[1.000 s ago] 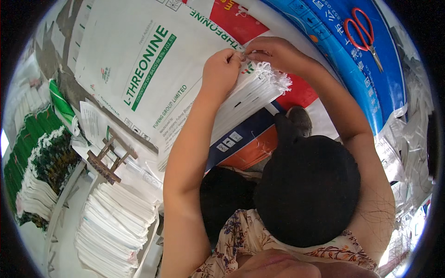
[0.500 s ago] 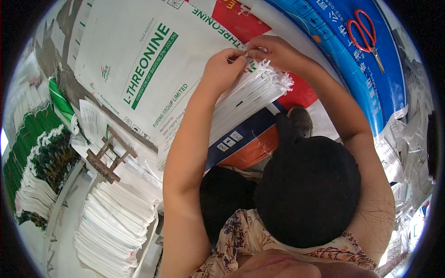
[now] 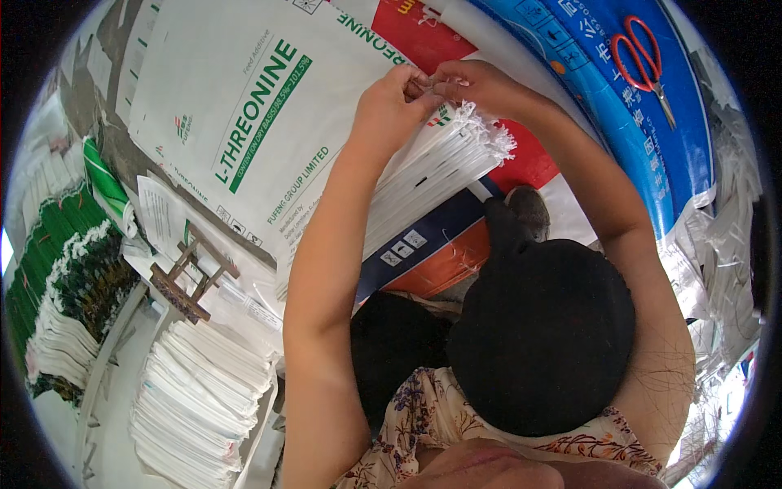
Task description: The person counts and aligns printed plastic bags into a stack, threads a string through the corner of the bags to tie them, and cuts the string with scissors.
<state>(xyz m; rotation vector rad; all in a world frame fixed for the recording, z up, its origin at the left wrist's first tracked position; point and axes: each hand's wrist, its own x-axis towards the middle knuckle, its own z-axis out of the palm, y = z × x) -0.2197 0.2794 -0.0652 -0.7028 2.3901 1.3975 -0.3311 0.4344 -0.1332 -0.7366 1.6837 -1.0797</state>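
A white woven sack (image 3: pixel 236 106) with green print lies spread on top of a stack of folded white sacks (image 3: pixel 436 163) with frayed edges at their right end. My left hand (image 3: pixel 397 106) is closed at the sack's far right corner, thumb and fingers pinched together. Right beside it, my right hand (image 3: pixel 476 85) pinches the same corner, the fingertips of both hands nearly touching. A bit of white material shows between the fingers. Whether it is the sack's edge alone or also a thread, I cannot tell.
Red-handled scissors (image 3: pixel 641 61) lie on a blue sack (image 3: pixel 586 49) at the right. A small wooden frame (image 3: pixel 195 273) stands at the left, above a pile of folded white sacks (image 3: pixel 204 399). Green sacks (image 3: pixel 61 244) are stacked farther left. A dark shoe (image 3: pixel 528 213) shows below the work.
My left hand has lifted slightly away from me and its fingers have closed nearer to the right hand's. The sack's far right edge has shifted a little. The right hand has barely moved.
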